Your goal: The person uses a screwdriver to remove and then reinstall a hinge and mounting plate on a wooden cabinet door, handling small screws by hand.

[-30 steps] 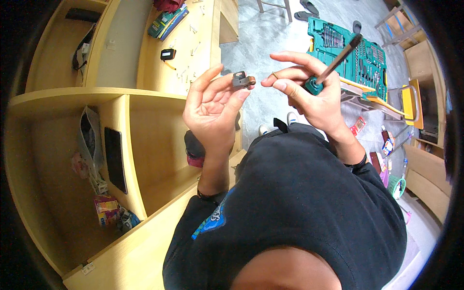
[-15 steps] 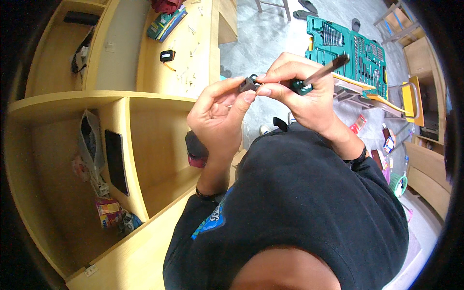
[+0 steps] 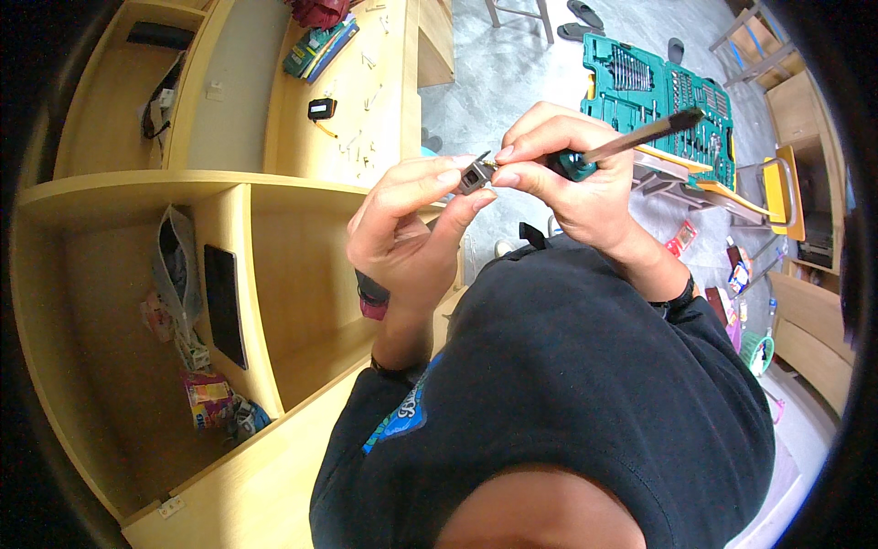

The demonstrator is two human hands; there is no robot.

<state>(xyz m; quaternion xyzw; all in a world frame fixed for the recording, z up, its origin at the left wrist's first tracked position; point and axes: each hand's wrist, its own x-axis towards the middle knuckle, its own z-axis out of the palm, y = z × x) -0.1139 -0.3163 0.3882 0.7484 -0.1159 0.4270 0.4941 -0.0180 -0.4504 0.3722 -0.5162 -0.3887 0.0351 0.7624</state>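
Thumb and fingers of my left hand (image 3: 402, 215) pinch a small dark grey block-like part (image 3: 475, 177) with a square opening. My right hand (image 3: 578, 188) is closed, a screwdriver (image 3: 640, 139) lying across it. Its green handle sits among the fingers, and its long shaft points up and to the right. The right thumb and forefinger meet at the edge of the grey part, around a small metallic piece (image 3: 491, 163) too tiny to name. Both hands are raised in front of my black shirt, close together.
Left of me stands a wooden cabinet (image 3: 240, 302) holding a bag, snack packs and a dark tablet-like panel. On the wooden shelf beyond lie a tape measure (image 3: 321, 109), books (image 3: 320, 50) and scattered small hardware. An open green tool case (image 3: 658, 82) lies at the far right.
The grey part has turned in my left fingers, so its square opening now shows. The screwdriver's shaft has swung further right, and my left hand has shifted slightly left.
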